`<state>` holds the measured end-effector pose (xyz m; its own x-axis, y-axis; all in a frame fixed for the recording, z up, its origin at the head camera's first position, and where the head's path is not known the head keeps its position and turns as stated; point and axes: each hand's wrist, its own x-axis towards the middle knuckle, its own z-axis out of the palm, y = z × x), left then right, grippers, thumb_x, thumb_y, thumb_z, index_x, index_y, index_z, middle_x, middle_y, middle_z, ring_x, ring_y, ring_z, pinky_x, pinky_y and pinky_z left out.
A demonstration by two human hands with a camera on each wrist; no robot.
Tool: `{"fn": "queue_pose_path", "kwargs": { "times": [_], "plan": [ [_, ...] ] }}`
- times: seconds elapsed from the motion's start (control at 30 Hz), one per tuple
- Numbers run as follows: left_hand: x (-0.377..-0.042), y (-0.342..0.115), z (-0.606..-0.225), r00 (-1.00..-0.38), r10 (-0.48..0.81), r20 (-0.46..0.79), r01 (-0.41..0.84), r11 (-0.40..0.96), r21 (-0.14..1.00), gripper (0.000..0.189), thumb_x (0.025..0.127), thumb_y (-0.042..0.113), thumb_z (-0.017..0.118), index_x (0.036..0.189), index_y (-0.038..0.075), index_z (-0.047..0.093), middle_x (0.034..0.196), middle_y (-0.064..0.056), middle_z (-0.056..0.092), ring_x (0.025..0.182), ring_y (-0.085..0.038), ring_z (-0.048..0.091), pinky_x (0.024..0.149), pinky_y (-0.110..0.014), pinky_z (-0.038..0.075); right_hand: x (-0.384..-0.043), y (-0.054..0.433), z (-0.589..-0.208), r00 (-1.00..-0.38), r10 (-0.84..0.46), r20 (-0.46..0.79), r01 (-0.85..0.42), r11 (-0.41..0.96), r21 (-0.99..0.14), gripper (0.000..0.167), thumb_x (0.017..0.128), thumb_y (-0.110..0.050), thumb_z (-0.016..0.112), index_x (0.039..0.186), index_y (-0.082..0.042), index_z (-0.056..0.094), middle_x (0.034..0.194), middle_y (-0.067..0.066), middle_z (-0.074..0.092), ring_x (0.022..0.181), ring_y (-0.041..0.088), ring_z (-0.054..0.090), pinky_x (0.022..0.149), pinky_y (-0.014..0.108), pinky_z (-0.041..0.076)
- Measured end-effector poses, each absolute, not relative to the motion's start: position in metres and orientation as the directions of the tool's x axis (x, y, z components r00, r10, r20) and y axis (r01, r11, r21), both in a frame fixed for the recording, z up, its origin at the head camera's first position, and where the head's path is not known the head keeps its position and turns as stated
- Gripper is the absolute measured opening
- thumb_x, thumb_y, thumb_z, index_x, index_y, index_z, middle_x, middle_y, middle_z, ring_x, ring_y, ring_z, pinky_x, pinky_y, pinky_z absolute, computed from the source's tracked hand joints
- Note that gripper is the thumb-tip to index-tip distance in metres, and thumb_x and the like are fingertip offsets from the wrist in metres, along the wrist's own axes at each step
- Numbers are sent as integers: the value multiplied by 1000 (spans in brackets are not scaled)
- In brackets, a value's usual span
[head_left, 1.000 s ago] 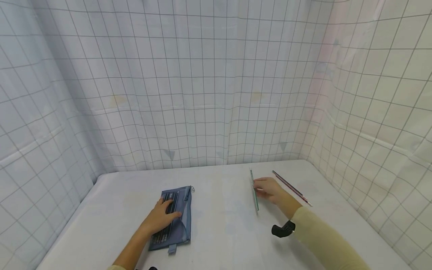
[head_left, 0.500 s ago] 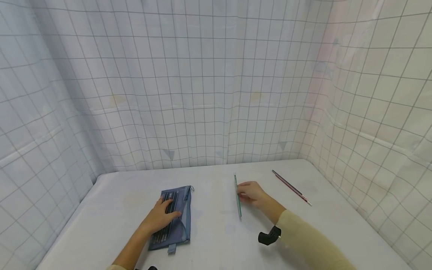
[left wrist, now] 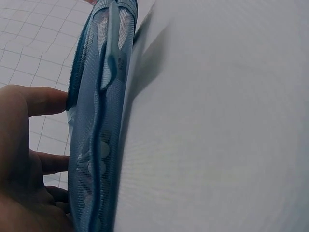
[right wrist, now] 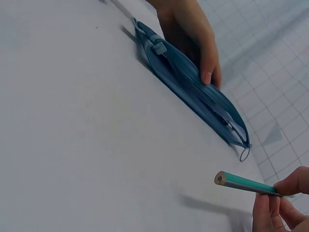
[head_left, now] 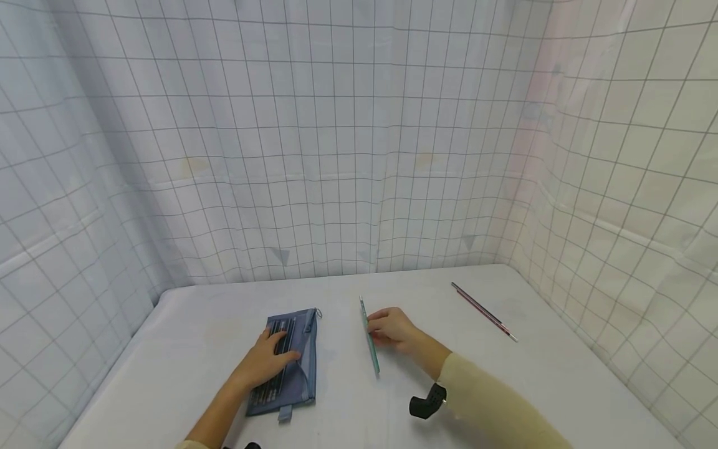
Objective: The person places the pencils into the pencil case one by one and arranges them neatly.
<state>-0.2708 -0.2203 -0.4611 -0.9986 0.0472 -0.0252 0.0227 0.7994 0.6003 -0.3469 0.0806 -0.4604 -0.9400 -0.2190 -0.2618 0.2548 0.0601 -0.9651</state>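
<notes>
A blue mesh zip pencil case (head_left: 305, 374) lies on the white table, several dark pencils showing through it. My left hand (head_left: 263, 365) rests on top of it, fingers spread and thumb toward the zip side; in the left wrist view the fingertips touch the case's upper face. In the right wrist view the zipped side of the case (right wrist: 181, 79) gapes, with a metal ring at one end. To the right of the case, my right hand (head_left: 392, 328) pinches a green pencil (head_left: 373, 355) between thumb and fingers. Its flat, unsharpened end points toward the right wrist camera.
Two thin pencils, a dark one (head_left: 475, 302) and a red one (head_left: 493, 321), lie side by side at the table's right. White grid-patterned curtains (head_left: 359, 156) enclose the back and both sides of the table (head_left: 437, 287).
My right hand has carried the green pencil leftward and slightly nearer, from close to the two pencils toward the pencil case. The left hand and the case have stayed in place.
</notes>
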Motion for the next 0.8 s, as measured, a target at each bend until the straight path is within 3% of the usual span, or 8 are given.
{"fn": "queue_pose_path", "kwargs": {
  "times": [0.8],
  "plan": [
    [-271,-219,-460,-999,43,-24,19,794,608,81,93,42,70,148,-12,44,155,-48,16,139,-67,25,107,-76,30,-332,23,-462,-933,-247,-262,252,71,-965,19,86,7,72,105,5,70,93,13,65,72,15,63,59,23,56]
  ]
}}
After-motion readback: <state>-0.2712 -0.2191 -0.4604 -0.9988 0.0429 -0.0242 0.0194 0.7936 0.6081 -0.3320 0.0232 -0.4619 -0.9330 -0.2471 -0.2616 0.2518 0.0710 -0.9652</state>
